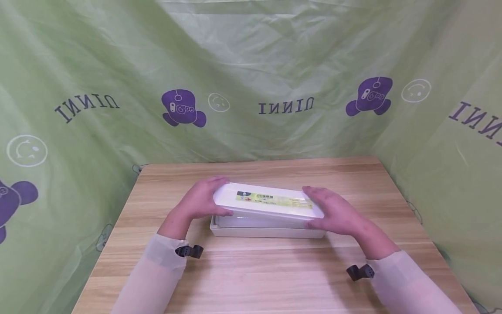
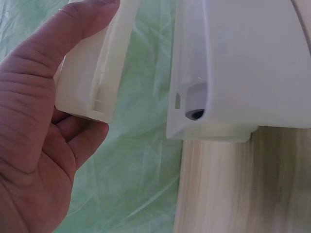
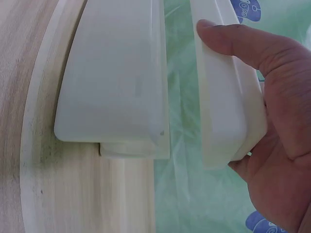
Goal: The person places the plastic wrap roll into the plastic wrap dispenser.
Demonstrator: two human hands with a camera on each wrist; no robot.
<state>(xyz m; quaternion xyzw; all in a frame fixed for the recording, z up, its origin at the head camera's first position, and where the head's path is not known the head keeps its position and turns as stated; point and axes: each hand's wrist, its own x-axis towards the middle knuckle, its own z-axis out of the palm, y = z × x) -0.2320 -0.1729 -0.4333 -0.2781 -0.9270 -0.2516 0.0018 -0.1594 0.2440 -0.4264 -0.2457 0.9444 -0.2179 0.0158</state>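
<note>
A long white box lid [image 1: 225,197] with a yellow-green label is held level over its white box base [image 1: 268,233] on the table. My left hand [image 1: 201,199] grips the lid's left end, thumb on the near side and fingers at the far side. At the other end my right hand [image 1: 338,212] holds it the same way. Both wrist views show a gap between the lid and the base. Inside the base, the left wrist view shows the end of a pale roll [image 2: 197,99] with a dark hollow core.
The base stands on a wood-grain table [image 1: 251,274], away from its edges. Green cloth [image 1: 251,135] with purple figures and lettering hangs behind and at both sides. Small black devices are worn at the left wrist [image 1: 190,251] and the right wrist [image 1: 360,272].
</note>
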